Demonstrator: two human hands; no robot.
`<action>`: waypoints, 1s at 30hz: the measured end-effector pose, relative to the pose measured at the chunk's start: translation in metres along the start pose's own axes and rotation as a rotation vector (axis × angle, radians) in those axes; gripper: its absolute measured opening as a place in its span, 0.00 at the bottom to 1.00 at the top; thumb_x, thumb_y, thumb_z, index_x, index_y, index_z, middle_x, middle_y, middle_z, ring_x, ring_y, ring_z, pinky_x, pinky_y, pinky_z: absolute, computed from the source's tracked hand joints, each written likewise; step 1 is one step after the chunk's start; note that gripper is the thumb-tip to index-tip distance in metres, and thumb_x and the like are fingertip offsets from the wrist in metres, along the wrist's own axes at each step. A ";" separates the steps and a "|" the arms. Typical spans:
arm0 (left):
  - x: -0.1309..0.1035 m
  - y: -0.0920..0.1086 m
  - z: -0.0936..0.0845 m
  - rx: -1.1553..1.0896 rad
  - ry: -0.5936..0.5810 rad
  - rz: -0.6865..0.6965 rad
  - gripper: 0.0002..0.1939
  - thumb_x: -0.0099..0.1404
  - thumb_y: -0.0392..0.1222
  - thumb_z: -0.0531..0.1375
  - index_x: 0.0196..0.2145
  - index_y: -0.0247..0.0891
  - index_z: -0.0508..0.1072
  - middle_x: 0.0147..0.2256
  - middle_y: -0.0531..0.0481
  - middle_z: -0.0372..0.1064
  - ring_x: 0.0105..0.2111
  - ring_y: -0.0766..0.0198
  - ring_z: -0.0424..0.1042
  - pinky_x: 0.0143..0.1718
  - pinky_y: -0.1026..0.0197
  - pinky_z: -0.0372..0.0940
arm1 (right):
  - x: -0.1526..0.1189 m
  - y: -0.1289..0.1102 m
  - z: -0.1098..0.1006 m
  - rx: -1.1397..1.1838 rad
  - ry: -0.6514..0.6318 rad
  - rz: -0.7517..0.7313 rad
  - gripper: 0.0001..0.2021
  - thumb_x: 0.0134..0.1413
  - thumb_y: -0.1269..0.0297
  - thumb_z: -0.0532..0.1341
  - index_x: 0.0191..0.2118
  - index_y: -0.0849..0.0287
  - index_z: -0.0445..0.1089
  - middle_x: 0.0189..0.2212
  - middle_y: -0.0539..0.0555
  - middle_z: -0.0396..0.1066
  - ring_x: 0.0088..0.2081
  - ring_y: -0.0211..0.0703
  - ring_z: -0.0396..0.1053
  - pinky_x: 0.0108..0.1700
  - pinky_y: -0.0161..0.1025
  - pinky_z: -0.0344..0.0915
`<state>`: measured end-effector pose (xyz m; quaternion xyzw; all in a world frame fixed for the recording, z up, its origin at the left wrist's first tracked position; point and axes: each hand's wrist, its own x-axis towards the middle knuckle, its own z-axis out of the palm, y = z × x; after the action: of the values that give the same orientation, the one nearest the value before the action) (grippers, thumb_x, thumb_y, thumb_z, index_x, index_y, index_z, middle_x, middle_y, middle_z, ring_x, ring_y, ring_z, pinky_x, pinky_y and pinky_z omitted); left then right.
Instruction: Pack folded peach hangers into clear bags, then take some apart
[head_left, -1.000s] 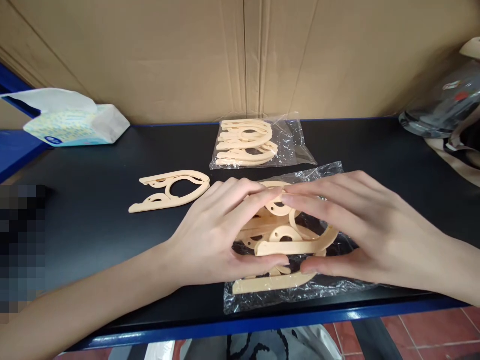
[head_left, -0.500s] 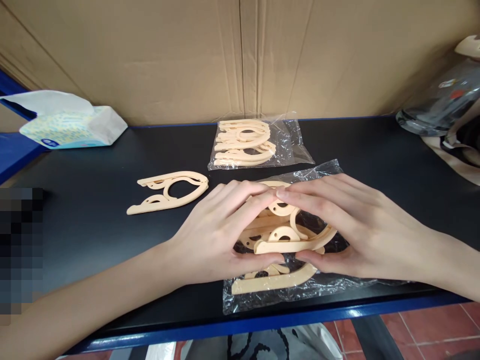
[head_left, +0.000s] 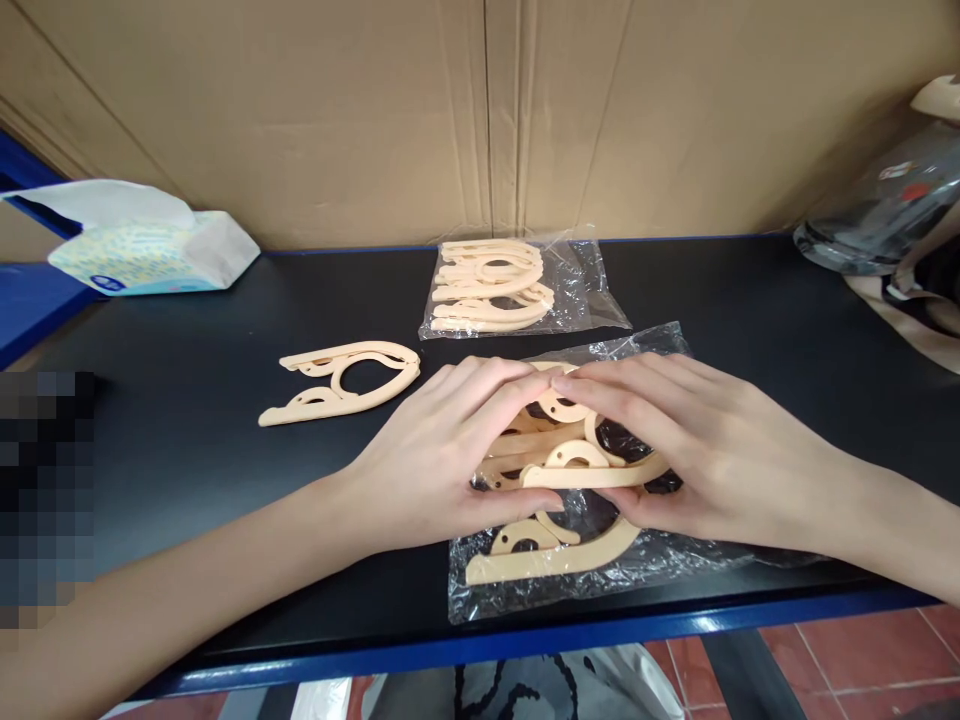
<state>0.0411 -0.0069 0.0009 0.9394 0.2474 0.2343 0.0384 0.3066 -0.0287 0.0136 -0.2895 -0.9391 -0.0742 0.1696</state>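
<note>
My left hand [head_left: 446, 455] and my right hand [head_left: 690, 445] curve round a beige folding clothes hanger [head_left: 592, 478] from both sides. Their index fingertips meet over its upper arm, while the thumbs lie along its lower side. My fingers hide much of the hanger. Beneath it, a clear plastic bag [head_left: 480, 603] holds more beige folding hangers [head_left: 525, 565], partly covered by my hands. Left of my left hand, a single folded hanger [head_left: 330, 405] rests on the black table.
Farther back lies another clear bag [head_left: 585, 290] with several folded hangers [head_left: 487, 265]. A tissue pack [head_left: 150, 255] sits at the back left, and a clear plastic container [head_left: 870, 220] at the back right. Cardboard [head_left: 360, 120] stands behind the table, whose front edge [head_left: 525, 640] is blue.
The hanger's lower arm has shifted slightly up, away from the table's front edge, and the thumbs have moved a little, showing more of the bagged hanger below. Both hands still surround it.
</note>
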 end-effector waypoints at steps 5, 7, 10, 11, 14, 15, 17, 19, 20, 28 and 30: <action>-0.003 -0.015 -0.006 -0.018 -0.119 0.026 0.38 0.73 0.61 0.59 0.69 0.31 0.58 0.67 0.33 0.60 0.65 0.49 0.62 0.63 0.49 0.63 | -0.007 0.024 -0.011 0.006 -0.062 0.103 0.36 0.66 0.50 0.60 0.71 0.63 0.51 0.57 0.67 0.72 0.54 0.61 0.71 0.53 0.58 0.71; -0.006 -0.022 -0.008 -0.012 -0.166 0.034 0.34 0.76 0.57 0.56 0.69 0.32 0.58 0.69 0.34 0.57 0.68 0.49 0.60 0.64 0.48 0.63 | -0.010 0.036 -0.018 -0.010 -0.091 0.151 0.34 0.66 0.52 0.60 0.70 0.61 0.53 0.58 0.66 0.70 0.55 0.60 0.70 0.55 0.56 0.70; -0.009 -0.028 -0.008 -0.012 -0.233 0.025 0.29 0.78 0.54 0.53 0.68 0.35 0.60 0.70 0.37 0.56 0.69 0.51 0.59 0.64 0.48 0.63 | -0.017 0.053 -0.026 -0.074 -0.084 0.226 0.31 0.66 0.53 0.60 0.68 0.64 0.58 0.56 0.67 0.71 0.55 0.58 0.70 0.55 0.52 0.70; -0.009 -0.029 -0.008 -0.013 -0.241 0.021 0.29 0.78 0.54 0.53 0.69 0.35 0.60 0.70 0.38 0.56 0.69 0.52 0.59 0.65 0.48 0.63 | -0.021 0.059 -0.029 -0.097 -0.085 0.261 0.31 0.66 0.52 0.60 0.68 0.65 0.59 0.56 0.67 0.71 0.54 0.57 0.70 0.54 0.51 0.70; -0.010 -0.031 -0.007 -0.006 -0.240 0.023 0.30 0.78 0.55 0.52 0.69 0.34 0.60 0.71 0.39 0.55 0.70 0.53 0.57 0.67 0.50 0.60 | -0.034 0.077 -0.033 -0.148 -0.143 0.407 0.30 0.66 0.46 0.58 0.65 0.61 0.64 0.56 0.66 0.71 0.52 0.57 0.73 0.52 0.52 0.71; -0.009 -0.032 -0.007 -0.002 -0.244 0.024 0.31 0.79 0.56 0.51 0.70 0.33 0.59 0.71 0.40 0.54 0.71 0.52 0.56 0.68 0.50 0.59 | -0.039 0.082 -0.034 -0.161 -0.163 0.443 0.31 0.64 0.43 0.58 0.63 0.59 0.66 0.56 0.65 0.72 0.52 0.58 0.73 0.51 0.54 0.71; -0.009 -0.032 -0.008 0.001 -0.270 0.020 0.34 0.78 0.59 0.49 0.70 0.32 0.58 0.72 0.40 0.52 0.71 0.51 0.54 0.69 0.49 0.58 | -0.049 0.091 -0.036 -0.160 -0.192 0.454 0.34 0.59 0.36 0.57 0.60 0.56 0.68 0.55 0.63 0.72 0.50 0.61 0.74 0.50 0.58 0.72; -0.008 -0.032 -0.009 0.005 -0.304 0.006 0.38 0.77 0.63 0.48 0.71 0.30 0.57 0.73 0.40 0.50 0.72 0.50 0.52 0.70 0.48 0.55 | -0.056 0.094 -0.040 -0.107 -0.232 0.422 0.34 0.55 0.34 0.58 0.60 0.49 0.68 0.55 0.60 0.72 0.49 0.61 0.75 0.48 0.59 0.74; -0.008 -0.032 -0.009 0.008 -0.317 -0.004 0.39 0.77 0.64 0.47 0.71 0.30 0.57 0.73 0.40 0.49 0.73 0.49 0.51 0.71 0.47 0.54 | -0.058 0.093 -0.043 -0.055 -0.264 0.394 0.32 0.54 0.35 0.59 0.60 0.45 0.67 0.55 0.58 0.72 0.49 0.59 0.76 0.46 0.57 0.76; -0.007 -0.032 -0.007 0.028 -0.326 -0.048 0.41 0.77 0.65 0.44 0.72 0.29 0.55 0.73 0.39 0.47 0.73 0.48 0.48 0.71 0.47 0.52 | -0.041 0.054 -0.052 0.403 -0.442 0.264 0.27 0.57 0.53 0.66 0.60 0.31 0.62 0.59 0.47 0.70 0.52 0.48 0.76 0.36 0.34 0.80; -0.008 -0.033 -0.007 0.027 -0.321 -0.041 0.40 0.78 0.64 0.44 0.72 0.28 0.54 0.73 0.39 0.47 0.73 0.48 0.48 0.72 0.47 0.51 | -0.034 0.050 -0.045 0.445 -0.445 0.230 0.28 0.56 0.55 0.67 0.62 0.33 0.62 0.59 0.48 0.70 0.52 0.47 0.76 0.38 0.33 0.80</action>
<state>0.0170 0.0178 -0.0027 0.9599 0.2602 0.0772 0.0696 0.3739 -0.0163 0.0455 -0.3584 -0.9076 0.2171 0.0267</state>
